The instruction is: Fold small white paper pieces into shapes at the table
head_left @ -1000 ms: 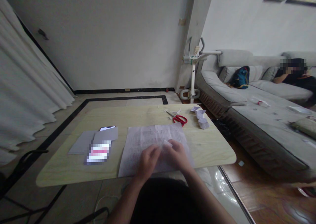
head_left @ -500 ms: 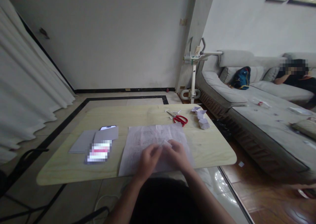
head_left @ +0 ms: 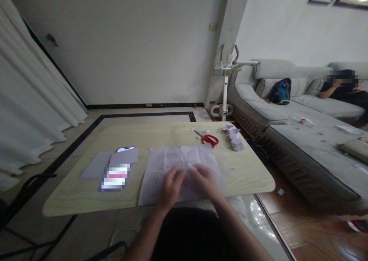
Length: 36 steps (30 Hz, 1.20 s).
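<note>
Between my hands is a small piece of white paper [head_left: 189, 169], largely covered by the fingers. My left hand [head_left: 172, 184] is closed at its left side, thumb and fingers pinched together. From the right, my right hand [head_left: 205, 180] pinches the same paper. Both hands are over a large creased sheet of paper [head_left: 163, 161] covered in faint print or writing, lying flat at the table's near edge. Beyond the sheet's far right corner lie red-handled scissors [head_left: 210, 140], with small white scraps around the blades.
Several folded paper pieces [head_left: 237, 144] sit at the right of the wooden table [head_left: 247, 173]. To the left are a lit phone [head_left: 115, 176], another phone [head_left: 125, 149] and stacked paper sheets [head_left: 96, 165]. A person [head_left: 342, 90] is on the sofa [head_left: 316, 146] to the right.
My fingers have shifted slightly around the small paper, and its tip now points up between them. The sheet, scissors and phones have stayed where they were.
</note>
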Available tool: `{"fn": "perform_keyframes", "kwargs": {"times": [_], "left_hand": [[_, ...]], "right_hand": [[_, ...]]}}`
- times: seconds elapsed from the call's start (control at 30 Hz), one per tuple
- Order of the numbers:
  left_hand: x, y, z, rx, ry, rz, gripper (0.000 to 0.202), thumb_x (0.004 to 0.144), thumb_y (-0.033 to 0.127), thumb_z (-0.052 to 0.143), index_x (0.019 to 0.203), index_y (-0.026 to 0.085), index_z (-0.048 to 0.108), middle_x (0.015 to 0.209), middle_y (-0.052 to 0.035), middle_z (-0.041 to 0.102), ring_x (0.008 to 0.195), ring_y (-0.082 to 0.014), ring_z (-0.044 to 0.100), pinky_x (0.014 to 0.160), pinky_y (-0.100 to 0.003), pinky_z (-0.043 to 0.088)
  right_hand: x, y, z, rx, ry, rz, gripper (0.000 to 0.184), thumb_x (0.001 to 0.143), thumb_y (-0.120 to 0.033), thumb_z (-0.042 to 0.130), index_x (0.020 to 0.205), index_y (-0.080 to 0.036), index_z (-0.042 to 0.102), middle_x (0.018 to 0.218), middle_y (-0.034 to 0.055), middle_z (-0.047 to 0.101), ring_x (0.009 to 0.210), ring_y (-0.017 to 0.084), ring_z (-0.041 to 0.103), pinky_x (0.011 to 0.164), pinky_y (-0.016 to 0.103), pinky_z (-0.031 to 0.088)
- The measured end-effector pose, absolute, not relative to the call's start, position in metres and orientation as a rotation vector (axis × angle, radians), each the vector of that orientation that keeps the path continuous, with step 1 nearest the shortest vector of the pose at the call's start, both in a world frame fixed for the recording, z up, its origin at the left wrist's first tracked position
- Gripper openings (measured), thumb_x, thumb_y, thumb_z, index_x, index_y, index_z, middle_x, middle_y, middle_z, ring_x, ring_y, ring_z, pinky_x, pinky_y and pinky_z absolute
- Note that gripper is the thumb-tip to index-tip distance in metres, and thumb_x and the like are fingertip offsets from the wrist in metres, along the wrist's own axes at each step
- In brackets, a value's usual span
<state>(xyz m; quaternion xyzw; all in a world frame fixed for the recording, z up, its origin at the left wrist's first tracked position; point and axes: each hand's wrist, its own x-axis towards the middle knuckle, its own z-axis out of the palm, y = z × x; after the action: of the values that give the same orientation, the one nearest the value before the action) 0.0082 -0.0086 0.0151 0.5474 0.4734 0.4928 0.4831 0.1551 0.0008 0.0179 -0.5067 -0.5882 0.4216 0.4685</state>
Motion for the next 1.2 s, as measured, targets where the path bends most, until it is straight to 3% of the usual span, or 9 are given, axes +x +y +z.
{"fn": "perform_keyframes", "kwargs": {"times": [0.1, 0.3, 0.63, 1.2], "left_hand": [[0.0089, -0.0080, 0.0128, 1.306, 1.147, 1.238, 0.022, 0.087, 0.037, 0.055, 0.077, 0.018, 0.057, 0.064, 0.0031, 0.056, 0.061, -0.0130, 0.054, 0.058, -0.022, 0.045], [0.0081, -0.0073, 0.0110, 1.326, 1.179, 1.210, 0.022, 0.087, 0.040, 0.055, 0.080, 0.019, 0.058, 0.067, 0.0024, 0.059, 0.063, -0.0138, 0.057, 0.061, -0.023, 0.046], [0.0074, -0.0073, 0.0164, 1.422, 1.191, 1.156, 0.028, 0.088, 0.040, 0.052, 0.071, 0.018, 0.057, 0.062, 0.0022, 0.056, 0.061, -0.0140, 0.055, 0.059, -0.022, 0.044], [0.0061, -0.0070, 0.0124, 1.458, 1.152, 1.121, 0.029, 0.090, 0.037, 0.051, 0.069, 0.019, 0.056, 0.062, 0.0028, 0.053, 0.062, -0.0138, 0.053, 0.058, -0.022, 0.042]], "right_hand": [[0.1538, 0.0012, 0.0187, -1.254, -1.431, 0.973, 0.024, 0.083, -0.039, 0.058, 0.082, -0.019, 0.069, 0.074, 0.0012, 0.068, 0.070, 0.017, 0.061, 0.063, 0.024, 0.047], [0.1554, 0.0019, 0.0150, -1.292, -1.424, 0.982, 0.028, 0.083, -0.040, 0.057, 0.065, -0.019, 0.061, 0.061, -0.0008, 0.060, 0.061, 0.015, 0.056, 0.054, 0.023, 0.043], [0.1578, 0.0014, 0.0173, -1.225, -1.408, 1.075, 0.032, 0.082, -0.045, 0.056, 0.064, -0.020, 0.055, 0.061, -0.0012, 0.055, 0.057, 0.013, 0.050, 0.049, 0.022, 0.039], [0.1543, 0.0006, 0.0165, -1.266, -1.473, 1.088, 0.018, 0.080, -0.033, 0.054, 0.069, -0.019, 0.058, 0.058, -0.0037, 0.050, 0.053, 0.011, 0.046, 0.048, 0.020, 0.036]]}}
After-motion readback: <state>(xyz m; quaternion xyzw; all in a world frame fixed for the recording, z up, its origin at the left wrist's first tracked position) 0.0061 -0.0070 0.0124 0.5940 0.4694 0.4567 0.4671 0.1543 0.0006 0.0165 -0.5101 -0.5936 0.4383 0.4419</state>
